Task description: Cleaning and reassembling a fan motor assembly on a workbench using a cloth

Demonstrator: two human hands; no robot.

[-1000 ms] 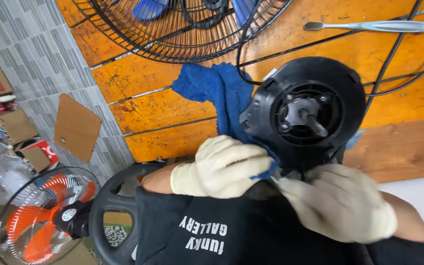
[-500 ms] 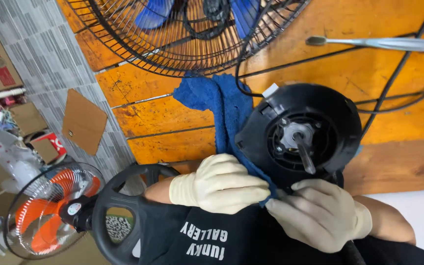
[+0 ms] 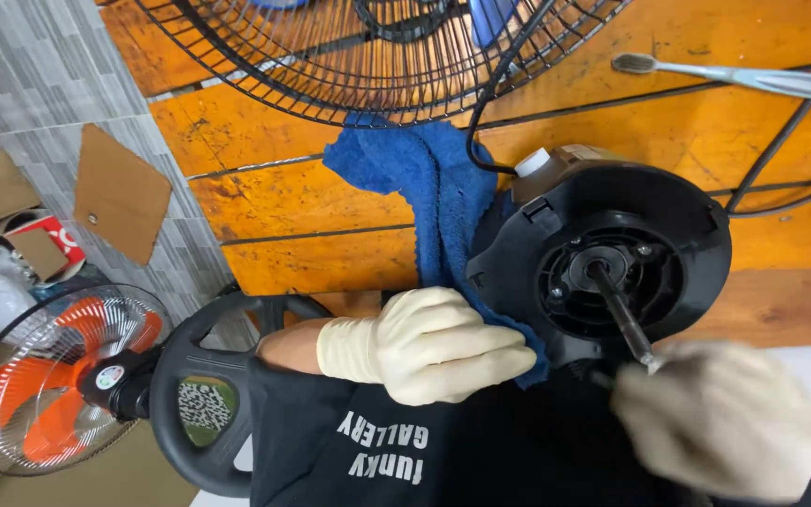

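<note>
Nearest to us, our left hand [image 3: 424,345], in a cream glove, lies curled on the blue cloth [image 3: 434,202] and presses it to the left rim of the black fan motor housing [image 3: 603,263]; its grip is closed on the cloth. Our right hand [image 3: 720,418], also gloved, is blurred just below the housing, near the tip of the metal motor shaft [image 3: 619,312] that sticks out of the housing's centre; we cannot tell whether its grip is open or closed.

The housing rests on its back on an orange wooden table [image 3: 283,197] of worn planks, with a white knob [image 3: 532,161] at its upper left edge. The cloth runs from under our left hand up along the housing's left side. Beyond the housing lies a black wire fan guard [image 3: 349,66] with a blue blade showing through it, and to the housing's upper right a toothbrush [image 3: 734,77] and black cables [image 3: 781,150].

Left of the housing, below the table edge, the floor [image 3: 30,84] is grey tile. There stand a round black fan base [image 3: 204,394] with a square black-and-white label, a small fan [image 3: 53,380] with orange blades, a flat brown cardboard piece [image 3: 122,192], and brown cardboard boxes [image 3: 11,202], one red and white; what they hold we cannot tell.
</note>
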